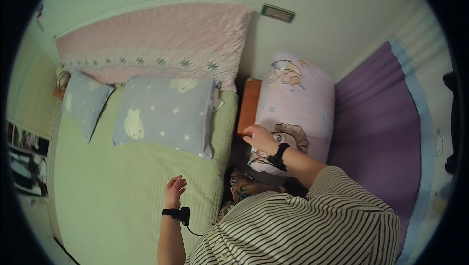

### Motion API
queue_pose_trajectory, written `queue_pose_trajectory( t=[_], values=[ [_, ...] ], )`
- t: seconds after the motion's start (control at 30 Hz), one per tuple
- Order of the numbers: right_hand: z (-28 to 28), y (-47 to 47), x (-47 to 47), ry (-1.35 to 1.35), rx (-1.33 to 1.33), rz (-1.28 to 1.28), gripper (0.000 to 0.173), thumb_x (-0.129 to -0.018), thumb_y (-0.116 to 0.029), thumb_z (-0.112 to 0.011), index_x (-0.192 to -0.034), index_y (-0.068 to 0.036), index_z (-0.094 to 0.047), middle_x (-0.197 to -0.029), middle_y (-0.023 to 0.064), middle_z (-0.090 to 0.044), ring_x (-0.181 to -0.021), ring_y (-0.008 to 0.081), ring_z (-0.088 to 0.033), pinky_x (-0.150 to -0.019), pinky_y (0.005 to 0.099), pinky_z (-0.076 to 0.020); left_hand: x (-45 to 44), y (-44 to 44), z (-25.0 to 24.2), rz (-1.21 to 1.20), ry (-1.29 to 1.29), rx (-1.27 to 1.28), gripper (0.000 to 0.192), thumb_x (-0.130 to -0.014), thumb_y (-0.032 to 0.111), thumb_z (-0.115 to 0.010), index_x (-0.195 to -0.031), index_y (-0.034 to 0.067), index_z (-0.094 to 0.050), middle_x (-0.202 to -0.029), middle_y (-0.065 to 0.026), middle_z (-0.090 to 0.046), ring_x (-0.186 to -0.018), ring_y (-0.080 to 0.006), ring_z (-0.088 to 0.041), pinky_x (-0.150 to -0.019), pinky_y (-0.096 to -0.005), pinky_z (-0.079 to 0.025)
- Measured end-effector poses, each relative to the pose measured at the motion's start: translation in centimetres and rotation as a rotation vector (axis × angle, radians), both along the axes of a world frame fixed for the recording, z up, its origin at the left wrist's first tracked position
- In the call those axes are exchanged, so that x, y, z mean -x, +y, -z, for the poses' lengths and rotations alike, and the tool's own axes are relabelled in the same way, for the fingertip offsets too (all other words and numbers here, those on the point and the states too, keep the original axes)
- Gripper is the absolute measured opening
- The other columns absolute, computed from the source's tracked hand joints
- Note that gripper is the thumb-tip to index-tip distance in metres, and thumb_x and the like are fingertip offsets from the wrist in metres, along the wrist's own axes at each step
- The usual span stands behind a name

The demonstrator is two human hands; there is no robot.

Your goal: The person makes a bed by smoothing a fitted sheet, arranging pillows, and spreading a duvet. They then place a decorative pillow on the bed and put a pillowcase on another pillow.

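My left hand (176, 189) is over the green quilted bedspread (146, 177), its fingers loosely curled and apart, with nothing in it. My right hand (259, 137) reaches by the near end of an orange-brown wooden bedside cabinet (251, 105), beside a pink pillow or folded bedding (298, 100) printed with a unicorn and a figure. Whether its bent fingers touch the cabinet or hold anything cannot be told. A grey-blue pillow (165, 113) with stars and cloud shapes lies on the bed, and a second grey-blue pillow (86, 100) lies further left.
A pink quilted cover (165, 34) hangs over the headboard. A purple curtain (377, 137) with a blue edge stands at the right. A wall outlet plate (277, 12) is above the cabinet. Open shelves (29, 162) with clothes are at the far left.
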State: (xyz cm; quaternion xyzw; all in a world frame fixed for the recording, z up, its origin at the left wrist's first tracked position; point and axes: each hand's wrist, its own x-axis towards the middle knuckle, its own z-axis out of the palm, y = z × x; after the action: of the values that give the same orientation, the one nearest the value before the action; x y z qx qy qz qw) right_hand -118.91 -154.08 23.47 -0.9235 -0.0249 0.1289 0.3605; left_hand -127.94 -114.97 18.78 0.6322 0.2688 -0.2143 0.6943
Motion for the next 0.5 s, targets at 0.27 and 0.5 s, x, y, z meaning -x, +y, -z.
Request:
queue_pose_trajectory(
  t=[0.27, 0.5],
  values=[
    [-5.1, -23.1, 14.7, 0.133, -0.224, 0.54, 0.023, -0.085, -0.014, -0.06, -0.1, 0.003, -0.062, -0.086, 0.0066, -0.064, -0.073, 0.0131, -0.06, -0.067, 0.0265, -0.049, -2.9, -12.6, 0.2, 0.362, 0.004, 0.11, 0.034, -0.091, 0.029, -0.056, -0.117, 0.006, -0.055, -0.109, -0.0083, -0.062, -0.101, -0.0191, -0.059, -0.084, -0.0319, -0.046],
    [5.3, -39.4, 15.9, 0.203, 0.082, 0.959, 0.044, -0.084, -0.031, -0.061, -0.112, 0.002, -0.058, -0.109, 0.0158, -0.062, -0.099, 0.0273, -0.06, -0.081, 0.0355, -0.0476, -8.6, -21.8, 2.5, 0.566, 0.128, -0.041, 0.036, -0.09, 0.03, -0.054, -0.116, 0.005, -0.056, -0.103, -0.0053, -0.063, -0.092, -0.0154, -0.06, -0.078, -0.0291, -0.046]
  ],
)
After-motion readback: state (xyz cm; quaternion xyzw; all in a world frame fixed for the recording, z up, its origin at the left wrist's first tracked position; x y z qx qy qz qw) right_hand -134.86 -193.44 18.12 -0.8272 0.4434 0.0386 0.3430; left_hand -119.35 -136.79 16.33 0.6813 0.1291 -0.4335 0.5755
